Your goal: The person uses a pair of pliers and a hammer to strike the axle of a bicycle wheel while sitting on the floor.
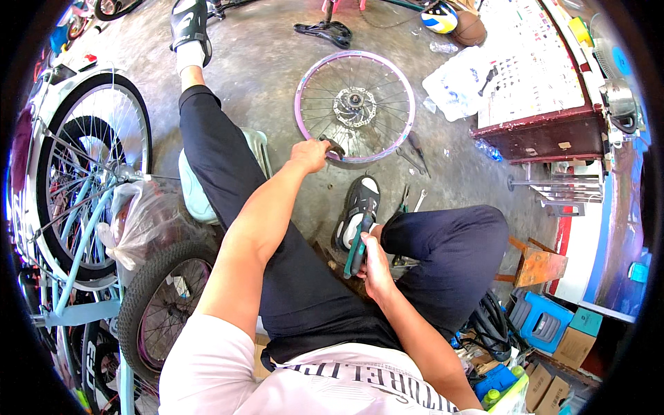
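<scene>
The left hand (311, 155) pinches a dark curved piece (336, 148), the wheel (355, 102) just beyond its fingers. The right hand (377, 268) curls its fingers around a green-and-black tool (355, 253).

Wheel (355, 101) is lying flat, disc side up: pale purple rim (298, 111), silver brake disc (342, 113) in the middle. A dark curved piece (336, 148) is held at its near edge, partly hidden, hard to say what. Green-and-black tool (355, 255) is gripped lengthwise, tilted, well apart from the wheel.
</scene>
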Motion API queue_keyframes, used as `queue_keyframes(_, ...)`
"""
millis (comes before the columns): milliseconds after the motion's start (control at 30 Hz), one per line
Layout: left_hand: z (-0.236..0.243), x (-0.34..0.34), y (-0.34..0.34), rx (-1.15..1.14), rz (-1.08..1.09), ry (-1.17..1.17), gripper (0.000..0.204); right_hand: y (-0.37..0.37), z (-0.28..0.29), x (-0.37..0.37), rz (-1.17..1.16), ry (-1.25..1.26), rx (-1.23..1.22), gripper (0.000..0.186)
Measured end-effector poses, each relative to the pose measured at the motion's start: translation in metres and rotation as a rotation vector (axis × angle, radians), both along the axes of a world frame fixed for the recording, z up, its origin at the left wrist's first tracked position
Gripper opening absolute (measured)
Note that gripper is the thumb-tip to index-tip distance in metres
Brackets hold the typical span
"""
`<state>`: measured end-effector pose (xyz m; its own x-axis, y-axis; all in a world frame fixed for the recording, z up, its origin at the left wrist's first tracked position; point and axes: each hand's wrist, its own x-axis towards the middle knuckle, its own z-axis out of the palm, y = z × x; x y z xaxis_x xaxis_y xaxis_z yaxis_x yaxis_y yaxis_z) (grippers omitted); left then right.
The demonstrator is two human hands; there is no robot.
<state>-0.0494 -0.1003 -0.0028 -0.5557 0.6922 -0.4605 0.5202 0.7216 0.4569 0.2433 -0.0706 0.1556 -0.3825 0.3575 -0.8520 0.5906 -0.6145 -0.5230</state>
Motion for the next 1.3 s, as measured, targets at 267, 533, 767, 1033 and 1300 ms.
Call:
queue_keyframes(267, -0.024, -0.006, -0.005, -0.057, -0.047, 0.034, 0.038, 0.000, 0.001, -0.007, 0.032, 0.011, 0.042, 0.039)
queue_keyframes(533, -0.040, 0.008, 0.012, -0.066, -0.118, 0.009, 0.041, -0.028, 0.026, -0.012, 0.005, 0.034, 0.062, 0.037)
queue_keyframes(767, -0.044, 0.016, 0.004, -0.041, -0.124, 0.007, 0.050, -0.015, 0.044, -0.030, 0.133, 0.125, 0.006, 0.051)
queue_keyframes(1033, -0.029, 0.026, 0.008, -0.094, -0.088, -0.104, 0.066, 0.079, 0.136, -0.135, 0.106, 0.213, 0.126, 0.046)
queue_keyframes(1300, -0.011, 0.036, 0.008, -0.066, 0.029, -0.101, 0.073, 0.258, 0.127, -0.234, 0.332, 0.514, 0.464, 0.049)
